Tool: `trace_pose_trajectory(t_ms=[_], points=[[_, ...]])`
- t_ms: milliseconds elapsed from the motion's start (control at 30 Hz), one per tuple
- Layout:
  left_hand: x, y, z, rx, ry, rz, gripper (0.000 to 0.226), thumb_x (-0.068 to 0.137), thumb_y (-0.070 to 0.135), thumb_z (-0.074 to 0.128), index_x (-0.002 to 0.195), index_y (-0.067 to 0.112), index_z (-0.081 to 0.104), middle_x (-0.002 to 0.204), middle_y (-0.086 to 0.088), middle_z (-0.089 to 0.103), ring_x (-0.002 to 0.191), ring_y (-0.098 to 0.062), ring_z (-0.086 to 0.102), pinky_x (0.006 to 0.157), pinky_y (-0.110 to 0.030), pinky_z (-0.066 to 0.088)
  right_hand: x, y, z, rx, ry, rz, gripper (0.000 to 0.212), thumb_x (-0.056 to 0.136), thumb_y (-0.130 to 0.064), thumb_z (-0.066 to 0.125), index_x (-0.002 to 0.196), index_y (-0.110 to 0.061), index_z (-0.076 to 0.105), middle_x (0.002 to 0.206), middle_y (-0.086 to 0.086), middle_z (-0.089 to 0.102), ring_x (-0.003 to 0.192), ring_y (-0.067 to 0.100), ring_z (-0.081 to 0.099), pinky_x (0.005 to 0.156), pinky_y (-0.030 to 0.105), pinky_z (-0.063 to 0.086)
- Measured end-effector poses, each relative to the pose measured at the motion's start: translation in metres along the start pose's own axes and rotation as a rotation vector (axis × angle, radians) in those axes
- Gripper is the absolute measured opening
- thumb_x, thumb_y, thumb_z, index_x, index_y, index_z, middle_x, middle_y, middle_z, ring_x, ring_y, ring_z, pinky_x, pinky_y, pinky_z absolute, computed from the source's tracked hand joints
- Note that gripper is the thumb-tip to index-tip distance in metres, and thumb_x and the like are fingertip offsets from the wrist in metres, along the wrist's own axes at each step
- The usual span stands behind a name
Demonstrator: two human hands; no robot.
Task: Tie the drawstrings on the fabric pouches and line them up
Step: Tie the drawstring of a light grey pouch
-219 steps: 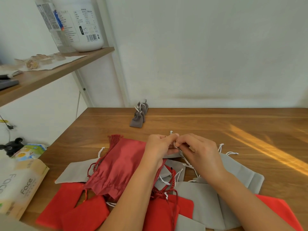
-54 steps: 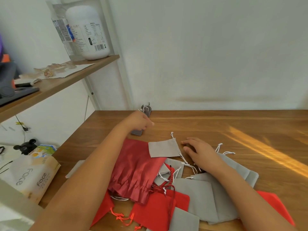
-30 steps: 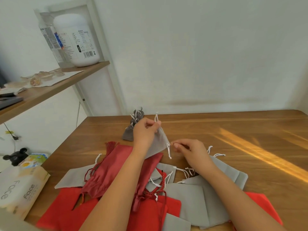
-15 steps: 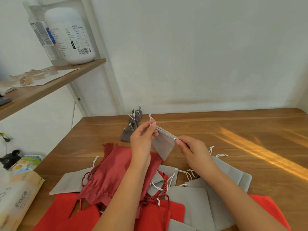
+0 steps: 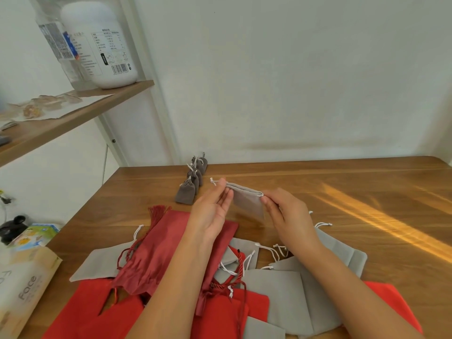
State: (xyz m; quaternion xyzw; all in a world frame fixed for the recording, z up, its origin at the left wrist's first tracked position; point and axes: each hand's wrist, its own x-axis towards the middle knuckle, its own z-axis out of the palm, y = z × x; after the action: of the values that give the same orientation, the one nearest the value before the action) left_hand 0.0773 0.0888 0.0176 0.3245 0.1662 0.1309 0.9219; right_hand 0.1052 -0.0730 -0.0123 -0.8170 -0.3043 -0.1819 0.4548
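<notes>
Levelled since the previous frame, the grey pouch (image 5: 247,203) hangs above the table (image 5: 347,182), its mouth stretched between my left hand (image 5: 211,211) and right hand (image 5: 285,212), each pinching one corner. Light, limp cloth: I would grasp the drawstring ends (image 5: 213,181).

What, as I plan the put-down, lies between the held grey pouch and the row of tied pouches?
Head view: the left hand, pinching the grey pouch, and a strip of bare table before the tied pouches.

Left hand (image 5: 210,212) and right hand (image 5: 286,214) face inward, fingertips pinching.
</notes>
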Motion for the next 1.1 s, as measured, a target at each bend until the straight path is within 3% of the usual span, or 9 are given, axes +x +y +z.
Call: trace_pose_trajectory(t_ms=[167,300,433,667,800,967,1033,1100], points=[[0.001,0.001,-0.001,0.076,-0.034,0.081,0.017,0.096,0.011,0.051,0.096,0.005,0.067,0.08,0.0,0.069,0.068,-0.004,0.059,0.06,-0.013,0.053,0.0,0.001,-0.001,0.007,-0.016,0.017,0.021,0.098,-0.016,0.048,0.1,-0.012,0.069,0.081,-0.001,0.062,0.075,0.012,0.056,0.067,0.022,0.042],[0.0,0.008,-0.004,0.22,-0.052,0.145,0.024,0.1,0.016,0.044,0.088,0.009,0.063,0.075,0.002,0.071,0.055,-0.001,0.057,0.05,-0.011,0.046,0.004,0.004,-0.009,-0.021,0.024,0.078,0.017,0.097,-0.016,0.054,0.095,-0.013,0.07,0.084,-0.006,0.065,0.076,0.006,0.056,0.068,0.009,0.039],[0.005,0.022,-0.012,0.279,0.024,0.214,0.024,0.1,0.016,0.045,0.081,0.009,0.059,0.051,0.008,0.054,0.041,0.0,0.043,0.04,-0.011,0.033,0.009,0.013,-0.023,-0.056,0.056,0.153,0.019,0.097,-0.014,0.055,0.086,-0.014,0.071,0.084,-0.005,0.067,0.077,0.01,0.058,0.067,0.006,0.035],[0.014,0.03,-0.025,0.255,0.051,0.23,0.025,0.101,0.016,0.042,0.081,0.008,0.055,0.045,0.01,0.044,0.037,0.0,0.033,0.038,-0.011,0.027,0.011,0.013,-0.019,-0.09,-0.01,0.168,0.021,0.095,-0.012,0.055,0.08,-0.016,0.07,0.066,-0.016,0.058,0.058,-0.004,0.05,0.058,0.007,0.033],[0.012,0.023,-0.027,0.366,0.058,0.22,0.023,0.099,0.023,0.047,0.081,0.014,0.059,0.049,0.01,0.049,0.046,0.0,0.043,0.05,-0.013,0.038,0.009,0.013,-0.024,0.117,-0.068,0.313,0.022,0.095,-0.019,0.056,0.08,-0.026,0.071,0.061,-0.02,0.061,0.059,-0.004,0.049,0.057,0.01,0.035],[0.002,0.013,-0.016,0.462,-0.125,0.184,0.033,0.102,0.019,0.04,0.071,0.012,0.049,0.056,0.001,0.059,0.071,-0.013,0.066,0.084,-0.03,0.051,0.011,0.007,-0.025,0.609,-0.093,0.425,0.022,0.093,-0.015,0.056,0.078,-0.013,0.072,0.099,0.001,0.069,0.08,0.009,0.056,0.079,0.026,0.046],[-0.004,0.008,-0.009,0.473,-0.221,0.159,0.034,0.103,0.02,0.036,0.073,0.01,0.046,0.051,0.0,0.052,0.058,-0.015,0.061,0.082,-0.034,0.053,0.012,0.003,-0.026,0.856,-0.136,0.454,0.025,0.095,-0.007,0.049,0.076,-0.004,0.065,0.112,0.007,0.068,0.088,0.015,0.057,0.08,0.026,0.048],[-0.008,0.002,-0.006,0.542,-0.26,0.15,0.033,0.104,0.023,0.035,0.075,0.01,0.046,0.05,0.002,0.04,0.045,-0.012,0.046,0.065,-0.027,0.054,0.012,0.0,-0.025,1.012,-0.178,0.475,0.027,0.097,-0.007,0.042,0.073,-0.004,0.056,0.115,0.015,0.068,0.097,0.022,0.061,0.086,0.028,0.049]])
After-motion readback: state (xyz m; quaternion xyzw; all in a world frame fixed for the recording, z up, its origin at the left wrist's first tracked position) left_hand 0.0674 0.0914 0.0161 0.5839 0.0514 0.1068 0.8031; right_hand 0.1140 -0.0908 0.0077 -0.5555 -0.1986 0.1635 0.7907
